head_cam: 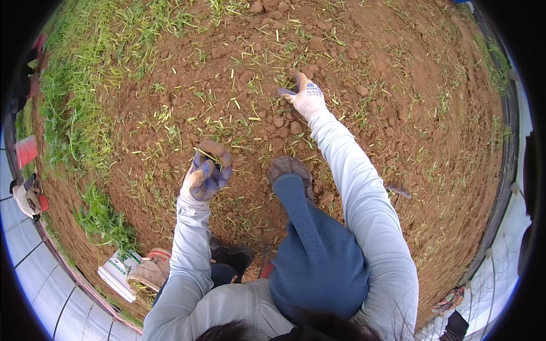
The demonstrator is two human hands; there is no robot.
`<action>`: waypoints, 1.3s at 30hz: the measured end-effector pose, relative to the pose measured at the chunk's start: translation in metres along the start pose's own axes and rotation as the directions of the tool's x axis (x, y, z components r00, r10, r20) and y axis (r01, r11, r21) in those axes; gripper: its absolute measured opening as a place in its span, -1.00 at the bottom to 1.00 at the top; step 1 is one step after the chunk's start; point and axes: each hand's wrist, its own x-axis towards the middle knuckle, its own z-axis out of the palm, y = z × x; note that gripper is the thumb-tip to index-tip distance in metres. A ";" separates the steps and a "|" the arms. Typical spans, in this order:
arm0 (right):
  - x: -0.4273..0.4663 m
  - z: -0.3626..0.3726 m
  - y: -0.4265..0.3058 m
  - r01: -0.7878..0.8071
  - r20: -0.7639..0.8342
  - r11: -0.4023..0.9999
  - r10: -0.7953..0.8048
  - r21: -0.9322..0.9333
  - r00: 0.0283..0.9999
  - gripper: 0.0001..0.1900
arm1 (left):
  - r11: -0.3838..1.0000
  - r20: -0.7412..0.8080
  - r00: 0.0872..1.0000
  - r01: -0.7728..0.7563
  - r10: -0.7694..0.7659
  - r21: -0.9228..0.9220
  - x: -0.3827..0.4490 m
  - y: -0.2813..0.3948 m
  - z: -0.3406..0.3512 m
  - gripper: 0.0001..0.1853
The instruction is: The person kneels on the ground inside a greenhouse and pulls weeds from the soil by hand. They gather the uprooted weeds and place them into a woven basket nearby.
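Note:
On my left hand (pixel 210 170) is a soiled white and blue work glove; its fingers curl round a few thin green plant stems (pixel 209 156). My right hand (pixel 300 91), in a similar glove bearing writing, reaches farther out, thumb and fingers apart over a small green weed (pixel 285 79) on the brown soil. Whether its fingertips touch the weed I cannot tell. Cut stems and leaf scraps (pixel 236 102) lie scattered among soil clods (pixel 295 127) between the hands. My dirty shoe (pixel 291 167) rests on the soil below them.
Dense green plants (pixel 64 98) grow at the left. At lower left, cut leafy greens (pixel 104 217) stick out above a white container (pixel 119 273), beside a soiled bucket (pixel 151 268). A small tool (pixel 399 190) lies right of my arm. Another person (pixel 26 198) is at the far left edge.

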 end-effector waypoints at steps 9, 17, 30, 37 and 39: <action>0.015 -0.001 -0.023 0.077 0.038 0.984 -0.072 -0.160 0.997 -0.60 | 0.995 -0.090 0.996 0.016 -0.024 -0.095 0.017 -0.023 -0.011 -0.67; 0.004 0.003 -0.018 0.040 -0.084 0.997 -0.035 0.066 0.996 -0.72 | 0.990 -0.160 0.983 0.069 -0.089 -0.127 0.025 -0.037 -0.018 -0.66; -0.051 -0.043 -0.012 0.253 -0.261 0.922 -0.177 0.292 0.949 -0.79 | 0.982 -0.185 0.966 0.170 -0.182 -0.076 0.045 -0.056 -0.009 -0.58; -0.105 0.004 -0.082 0.908 0.261 0.355 -0.875 -0.224 0.407 -0.56 | 0.916 -0.272 0.942 0.077 -0.196 -0.393 0.075 -0.087 -0.025 -0.49; -0.098 -0.008 -0.082 0.859 0.101 0.513 -0.854 0.004 0.510 -0.50 | 0.907 -0.343 0.910 0.076 -0.233 -0.415 0.073 -0.087 -0.050 -0.60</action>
